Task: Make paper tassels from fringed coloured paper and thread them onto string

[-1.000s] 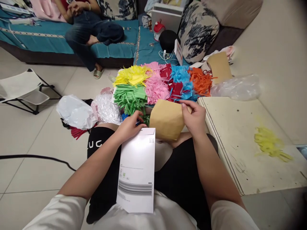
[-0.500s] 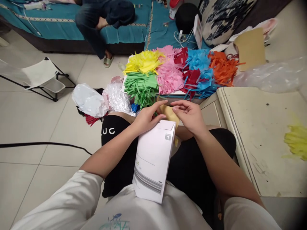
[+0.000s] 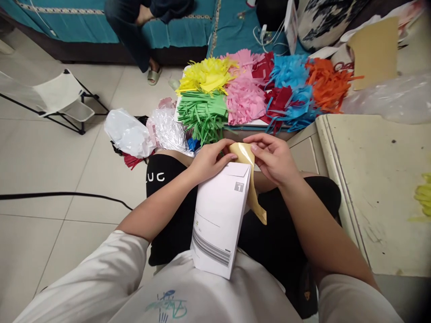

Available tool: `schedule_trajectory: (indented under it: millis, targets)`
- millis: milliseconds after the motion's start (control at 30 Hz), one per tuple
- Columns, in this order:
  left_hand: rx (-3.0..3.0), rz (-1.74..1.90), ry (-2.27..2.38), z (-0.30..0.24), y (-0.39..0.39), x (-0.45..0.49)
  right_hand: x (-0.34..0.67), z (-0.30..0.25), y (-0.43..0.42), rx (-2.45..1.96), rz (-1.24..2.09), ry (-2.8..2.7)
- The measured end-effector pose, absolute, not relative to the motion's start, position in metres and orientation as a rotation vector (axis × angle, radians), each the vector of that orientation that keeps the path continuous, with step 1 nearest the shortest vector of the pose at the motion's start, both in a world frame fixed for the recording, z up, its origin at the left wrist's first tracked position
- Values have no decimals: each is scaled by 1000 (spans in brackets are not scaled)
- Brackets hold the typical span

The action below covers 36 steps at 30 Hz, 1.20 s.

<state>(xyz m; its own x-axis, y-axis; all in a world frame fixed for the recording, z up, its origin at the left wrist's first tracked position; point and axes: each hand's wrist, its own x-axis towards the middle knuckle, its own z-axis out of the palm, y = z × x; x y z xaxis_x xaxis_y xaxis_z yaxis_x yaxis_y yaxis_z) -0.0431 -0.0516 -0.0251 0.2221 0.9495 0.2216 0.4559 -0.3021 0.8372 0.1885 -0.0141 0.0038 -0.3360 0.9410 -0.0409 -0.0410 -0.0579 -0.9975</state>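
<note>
My left hand and my right hand both pinch the top of a tan sheet of paper, which hangs folded and curled down over my lap. A white printed paper sheet leans on my lap and chest just below my left hand. Just beyond my hands lies a board with heaps of cut paper strips: yellow, green, pink, red, blue and orange.
A scuffed cream table stands at my right, with yellow shreds on it. Plastic bags lie on the tiled floor at left, near a folding stool and a black cable. Another person's leg rests by a teal sofa.
The tan sheet, flat in my right hand a second ago, is now folded and held by both hands. My left hand moved onto it. The view tilted down.
</note>
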Motion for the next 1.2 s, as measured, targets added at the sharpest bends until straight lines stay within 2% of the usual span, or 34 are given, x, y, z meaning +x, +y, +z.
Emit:
schedule_trajectory:
  millis: [433, 800, 1000, 1200]
  targets:
    - [1908, 1033, 1262, -25, -53, -43, 188, -4, -11, -1071, 1422, -1444]
    - [1691, 995, 1072, -22, -51, -37, 176, -4, -24, -1107, 1064, -1633]
    - [1482, 1108, 1095, -31, -48, -34, 178, -9, -23, -933, 518, -1953]
    - [1420, 1126, 1026, -31, -47, -37, 177, -17, -25, -922, 586, -2100]
